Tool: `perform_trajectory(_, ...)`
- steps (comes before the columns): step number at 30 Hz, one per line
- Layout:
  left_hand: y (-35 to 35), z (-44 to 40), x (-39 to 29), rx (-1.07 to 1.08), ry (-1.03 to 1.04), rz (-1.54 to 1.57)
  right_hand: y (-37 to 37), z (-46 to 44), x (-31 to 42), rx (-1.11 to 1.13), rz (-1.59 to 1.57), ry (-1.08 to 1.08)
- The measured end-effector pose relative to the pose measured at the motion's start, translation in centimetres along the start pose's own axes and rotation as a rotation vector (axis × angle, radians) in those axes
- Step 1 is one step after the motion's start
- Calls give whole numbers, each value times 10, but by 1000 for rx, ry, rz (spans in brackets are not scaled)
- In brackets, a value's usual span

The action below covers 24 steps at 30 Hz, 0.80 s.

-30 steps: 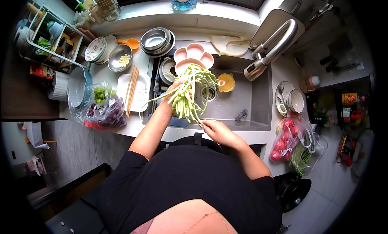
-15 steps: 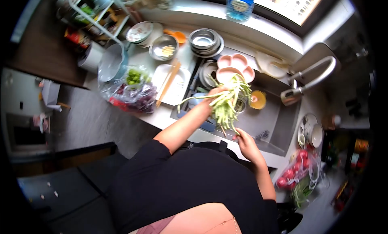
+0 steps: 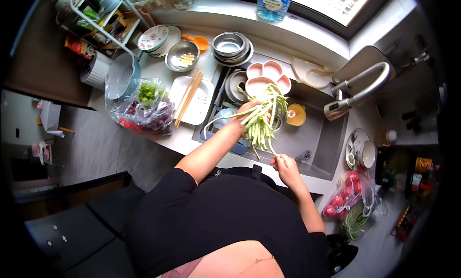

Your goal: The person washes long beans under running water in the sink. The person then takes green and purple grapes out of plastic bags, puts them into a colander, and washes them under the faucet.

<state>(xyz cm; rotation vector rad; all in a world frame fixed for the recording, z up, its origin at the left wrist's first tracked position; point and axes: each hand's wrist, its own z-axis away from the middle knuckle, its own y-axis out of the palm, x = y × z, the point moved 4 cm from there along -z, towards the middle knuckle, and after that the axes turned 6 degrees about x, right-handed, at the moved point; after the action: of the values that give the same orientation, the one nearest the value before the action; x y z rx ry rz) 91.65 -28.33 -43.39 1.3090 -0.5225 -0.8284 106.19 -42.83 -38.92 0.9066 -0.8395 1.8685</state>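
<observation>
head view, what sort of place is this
Most likely a home kitchen: it has a rectangular stainless-steel sink with a curved silver metal tap, stacked round metal bowls nearby, and a bunch of long pale-green bean-like pods in the left hand.

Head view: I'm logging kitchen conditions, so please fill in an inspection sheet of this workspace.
Surface: pale smooth counter around a grey rectangular metal sink.
Job's things: bunch of long pale-green bean pods, above the sink.
Clutter: stacked round silver metal bowls, wooden chopsticks across a white rectangular tray, clear plastic bag of grapes.
Grip: left hand closed around the bunch; right hand pinches one pod's lower end.
Cables: nothing clearly seen.
Surroundings: curved silver metal faucet, dark-framed window.
</observation>
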Motion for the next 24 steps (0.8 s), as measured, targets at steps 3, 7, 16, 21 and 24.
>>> perform_trajectory(3,17,9,4,28,29,48,4,1,-7,-3,-36,-17)
perform_trajectory(7,10,1,15,52,45,256,13,2,-12,29,-31,-9)
perform_trajectory(16,12,-8,30,95,140,160,-27,-5,-65,-382,-337,-13)
perform_trajectory(21,21,-10,48,20,121,32,-68,-4,-45,-558,-706,48)
perform_trajectory(24,20,-15,51,-15,86,67,-78,-4,-41,-576,-686,20)
